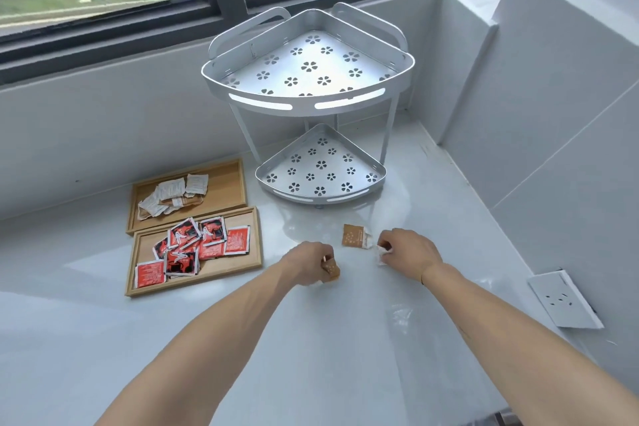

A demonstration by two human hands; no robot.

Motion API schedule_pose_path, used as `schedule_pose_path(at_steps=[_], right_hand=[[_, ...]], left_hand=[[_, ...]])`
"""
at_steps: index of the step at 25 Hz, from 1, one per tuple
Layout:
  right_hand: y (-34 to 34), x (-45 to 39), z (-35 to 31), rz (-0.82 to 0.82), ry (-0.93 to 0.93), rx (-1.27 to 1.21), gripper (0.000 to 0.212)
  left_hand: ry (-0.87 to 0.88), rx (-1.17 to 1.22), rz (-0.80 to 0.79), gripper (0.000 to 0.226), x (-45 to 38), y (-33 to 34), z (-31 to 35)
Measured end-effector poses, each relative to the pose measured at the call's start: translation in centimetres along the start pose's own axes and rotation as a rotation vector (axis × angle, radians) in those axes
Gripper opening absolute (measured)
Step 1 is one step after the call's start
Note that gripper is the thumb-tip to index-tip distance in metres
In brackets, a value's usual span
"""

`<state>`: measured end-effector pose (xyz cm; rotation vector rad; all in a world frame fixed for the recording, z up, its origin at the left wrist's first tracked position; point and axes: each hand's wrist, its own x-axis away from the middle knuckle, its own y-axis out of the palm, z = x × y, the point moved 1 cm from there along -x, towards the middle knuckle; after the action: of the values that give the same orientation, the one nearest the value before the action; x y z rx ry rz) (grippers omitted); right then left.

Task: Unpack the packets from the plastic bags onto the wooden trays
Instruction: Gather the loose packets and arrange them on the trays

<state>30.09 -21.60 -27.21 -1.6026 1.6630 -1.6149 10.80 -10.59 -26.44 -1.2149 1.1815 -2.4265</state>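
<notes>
My left hand [308, 261] is closed around a brown packet [331, 269] just above the white counter. My right hand [408, 250] pinches a clear plastic bag [380, 252] that lies on the counter. A second brown packet [355, 235] lies flat between the two hands, close to the right fingertips. At the left stand two wooden trays: the far tray [224, 180] holds several white and brown packets [173, 195], the near tray [256, 252] holds several red and black packets [193, 247].
A two-tier silver corner rack [307, 86] stands behind the hands by the window wall. A crumpled clear bag [401, 316] lies under my right forearm. A white socket plate [562, 301] lies at the right. White walls close the back and right sides.
</notes>
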Motion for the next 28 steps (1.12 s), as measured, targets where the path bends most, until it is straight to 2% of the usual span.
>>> schedule_pose_path(at_steps=[3, 5, 7, 8, 10, 13, 19, 21, 28], right_hand=[[-0.2, 0.8, 1.8, 0.018, 0.074, -0.044, 0.026], [-0.2, 1.2, 2.7, 0.023, 0.110, -0.088, 0.026], [-0.2, 1.4, 3.3, 0.024, 0.145, -0.111, 0.028], [-0.1, 1.4, 3.5, 0.018, 0.162, -0.119, 0.029], [0.2, 1.5, 3.9, 0.010, 0.191, -0.133, 0.030], [0.8, 1.8, 4.1, 0.054, 0.226, -0.154, 0.030], [1.6, 2.8, 3.5, 0.102, 0.236, -0.041, 0.032], [1.6, 3.2, 3.0, 0.076, 0.220, -0.038, 0.032], [2.0, 4.1, -1.5, 0.016, 0.047, -0.043, 0.027]], left_hand=[[0.042, 0.058, 0.110, 0.004, -2.5, -1.6, 2.2], [0.058, 0.052, 0.149, 0.021, -4.3, -2.1, 3.5], [0.049, 0.041, 0.153, 0.047, -5.6, -2.1, 4.0], [0.055, 0.041, 0.137, 0.052, -6.2, -1.9, 4.1], [0.077, 0.018, 0.102, 0.040, -7.1, -1.5, 4.4], [0.076, -0.127, 0.166, 0.025, -7.2, -1.2, 4.7], [0.000, -0.162, 0.328, 0.020, -4.5, 1.3, 4.1], [-0.027, -0.144, 0.337, 0.015, -3.1, 2.2, 3.8], [-0.164, -0.003, 0.335, 0.019, 2.6, 3.9, 0.5]])
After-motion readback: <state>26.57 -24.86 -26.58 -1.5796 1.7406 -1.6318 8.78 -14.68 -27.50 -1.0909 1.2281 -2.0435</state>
